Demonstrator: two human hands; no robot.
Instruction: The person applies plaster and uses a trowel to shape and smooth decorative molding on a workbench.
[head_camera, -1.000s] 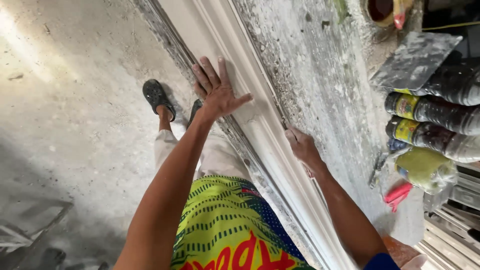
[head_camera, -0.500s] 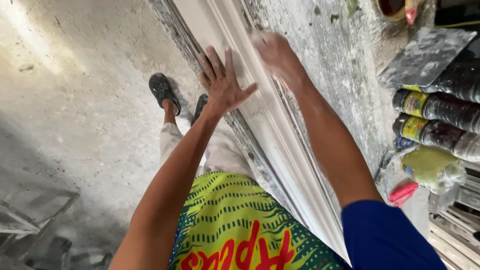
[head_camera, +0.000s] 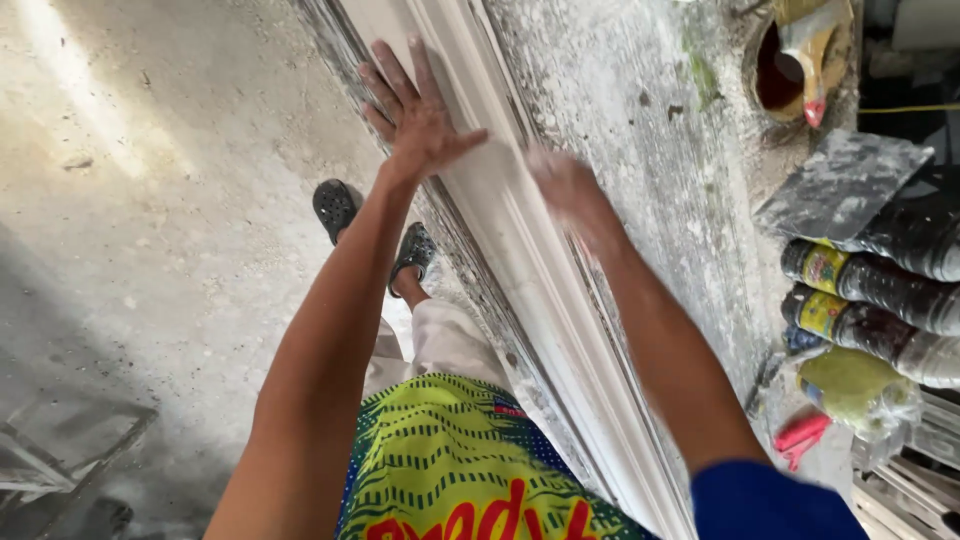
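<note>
Dusty workbench, left hand flat on white moulding, right hand blurred, grip unclear, 2 dark-filled bottles

Right hand now lower on the white moulding, blurred.

White moulding down the middle, yellow-green patterned shirt at six o'clock, blue sleeve at five, red-mouthed yellow pot at one.

Blue sleeve, patterned shirt, dark clogs
</note>
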